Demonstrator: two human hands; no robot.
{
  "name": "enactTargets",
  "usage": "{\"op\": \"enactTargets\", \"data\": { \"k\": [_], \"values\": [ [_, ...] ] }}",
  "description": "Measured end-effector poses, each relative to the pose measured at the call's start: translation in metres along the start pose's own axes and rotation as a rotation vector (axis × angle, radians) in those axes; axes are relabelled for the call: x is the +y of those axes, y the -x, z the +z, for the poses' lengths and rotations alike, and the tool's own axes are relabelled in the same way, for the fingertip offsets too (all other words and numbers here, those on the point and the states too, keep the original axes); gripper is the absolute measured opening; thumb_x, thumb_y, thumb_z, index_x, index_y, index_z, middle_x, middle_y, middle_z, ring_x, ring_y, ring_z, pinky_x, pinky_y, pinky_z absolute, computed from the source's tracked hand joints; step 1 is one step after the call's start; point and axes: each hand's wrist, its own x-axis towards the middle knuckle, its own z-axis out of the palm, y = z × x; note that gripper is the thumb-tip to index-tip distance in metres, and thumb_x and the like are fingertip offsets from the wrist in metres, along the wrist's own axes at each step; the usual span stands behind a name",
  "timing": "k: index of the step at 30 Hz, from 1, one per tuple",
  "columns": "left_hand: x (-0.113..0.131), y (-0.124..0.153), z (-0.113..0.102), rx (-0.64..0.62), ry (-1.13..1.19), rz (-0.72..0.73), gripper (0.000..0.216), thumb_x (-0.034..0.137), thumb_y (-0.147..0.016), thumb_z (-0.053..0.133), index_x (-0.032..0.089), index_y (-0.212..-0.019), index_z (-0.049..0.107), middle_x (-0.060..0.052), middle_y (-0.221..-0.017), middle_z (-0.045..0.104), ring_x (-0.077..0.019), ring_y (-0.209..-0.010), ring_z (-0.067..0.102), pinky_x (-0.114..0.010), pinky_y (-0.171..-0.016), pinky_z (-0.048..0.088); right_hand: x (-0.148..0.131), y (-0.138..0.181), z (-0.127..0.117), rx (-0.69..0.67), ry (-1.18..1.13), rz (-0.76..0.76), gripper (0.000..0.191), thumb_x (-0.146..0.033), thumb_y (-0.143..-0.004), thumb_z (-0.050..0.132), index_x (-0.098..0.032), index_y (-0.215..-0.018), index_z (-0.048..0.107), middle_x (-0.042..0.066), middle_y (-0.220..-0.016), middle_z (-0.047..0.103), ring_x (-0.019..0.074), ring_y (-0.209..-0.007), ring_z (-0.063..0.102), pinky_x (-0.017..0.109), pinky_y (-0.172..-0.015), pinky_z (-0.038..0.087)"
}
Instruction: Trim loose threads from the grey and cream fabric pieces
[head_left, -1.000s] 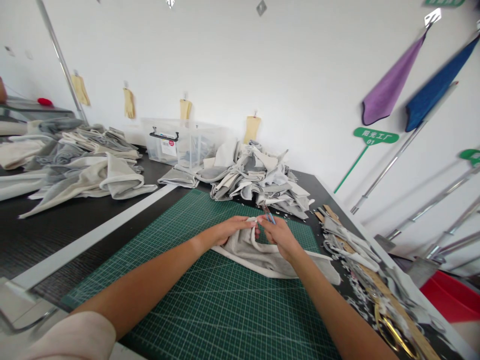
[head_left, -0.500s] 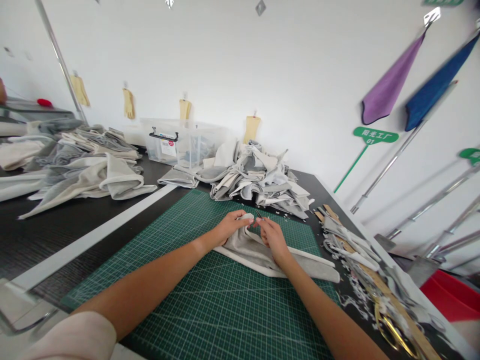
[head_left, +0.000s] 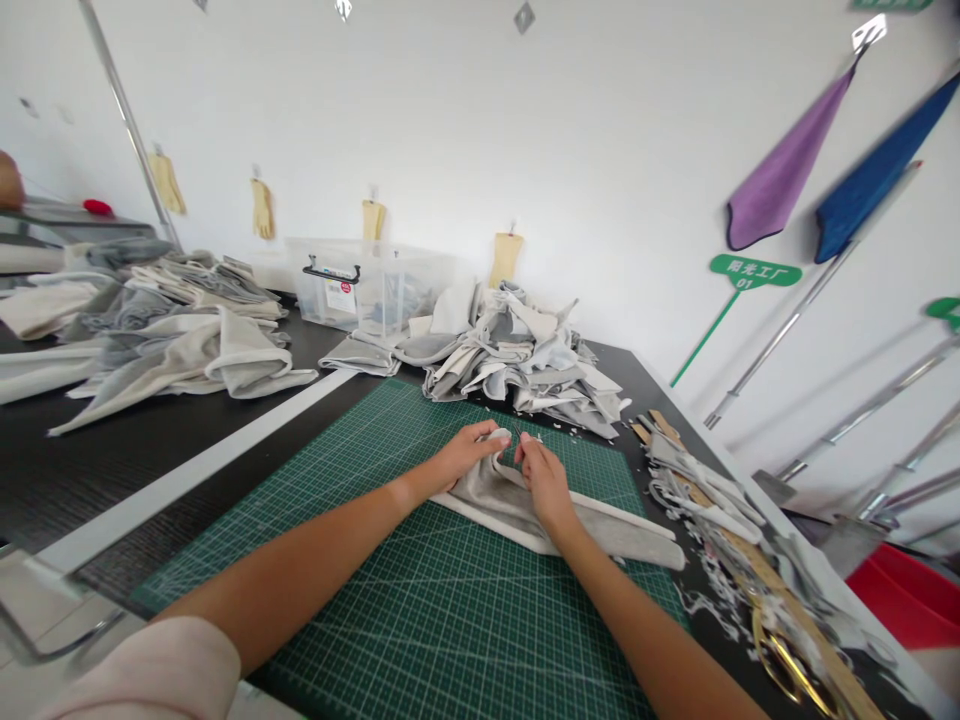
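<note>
Over the green cutting mat (head_left: 420, 620), my left hand (head_left: 466, 455) is closed on a grey fabric piece (head_left: 495, 498) with pale edging, pinching a folded bit of the edge upward between thumb and fingers. My right hand (head_left: 546, 482) is closed around a small, dark, pointed tool (head_left: 517, 431); its tip is close to the pinched edge, and its exact kind is too small to tell. The rest of the fabric lies across the mat, running under my right wrist towards the right.
A heap of grey and white fabric pieces (head_left: 517, 350) lies behind the mat, beside a clear plastic box (head_left: 330, 290). More folded fabric (head_left: 180, 340) is piled on the left. Along the right edge lie scraps (head_left: 705, 480), a wooden strip (head_left: 795, 600) and gold-handled scissors (head_left: 784, 655).
My right hand and its small tool have shifted very slightly, while my left hand keeps its pinch on the fabric. The whole view has moved a little.
</note>
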Motion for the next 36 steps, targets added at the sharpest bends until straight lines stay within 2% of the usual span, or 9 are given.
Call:
{"op": "enactTargets", "data": {
  "k": [10, 18, 29, 36],
  "values": [
    [-0.0001, -0.0014, -0.001, 0.002, 0.016, 0.023, 0.032, 0.047, -0.087, 0.063, 0.015, -0.083, 0.061, 0.0, -0.081, 0.06, -0.0145, -0.079, 0.054, -0.026, -0.077, 0.041, -0.0047, 0.0036, -0.0025, -0.03, 0.229, -0.058, 0.048, -0.057, -0.098, 0.04, -0.023, -0.066, 0.051, -0.001, -0.063, 0.058, 0.0172, -0.063, 0.052, 0.028, -0.06, 0.03],
    [-0.0017, -0.0016, -0.0017, 0.0, -0.017, 0.046, 0.03, 0.045, -0.086, 0.066, 0.014, -0.085, 0.064, -0.001, -0.082, 0.062, -0.0152, -0.081, 0.056, -0.027, -0.079, 0.041, -0.0053, 0.0049, -0.0036, -0.052, 0.253, -0.069, 0.047, -0.054, -0.099, 0.039, -0.023, -0.066, 0.05, -0.002, -0.063, 0.057, 0.0171, -0.062, 0.051, 0.028, -0.061, 0.029],
    [-0.0046, -0.0034, -0.0016, 0.012, 0.062, -0.022, 0.033, 0.047, -0.086, 0.064, 0.015, -0.083, 0.063, -0.001, -0.081, 0.062, -0.0153, -0.078, 0.056, -0.027, -0.076, 0.041, -0.0061, 0.006, -0.004, -0.055, 0.252, -0.056, 0.048, -0.056, -0.1, 0.037, -0.023, -0.067, 0.05, -0.003, -0.063, 0.057, 0.017, -0.062, 0.05, 0.028, -0.06, 0.027],
    [-0.0025, -0.0017, -0.0009, 0.015, -0.018, -0.004, 0.037, 0.051, -0.085, 0.064, 0.015, -0.08, 0.062, -0.001, -0.079, 0.061, -0.0148, -0.077, 0.054, -0.026, -0.074, 0.041, -0.0064, 0.0055, -0.0039, -0.067, 0.279, -0.052, 0.048, -0.057, -0.099, 0.036, -0.024, -0.068, 0.051, -0.001, -0.066, 0.059, 0.018, -0.064, 0.052, 0.028, -0.06, 0.029]
  ]
}}
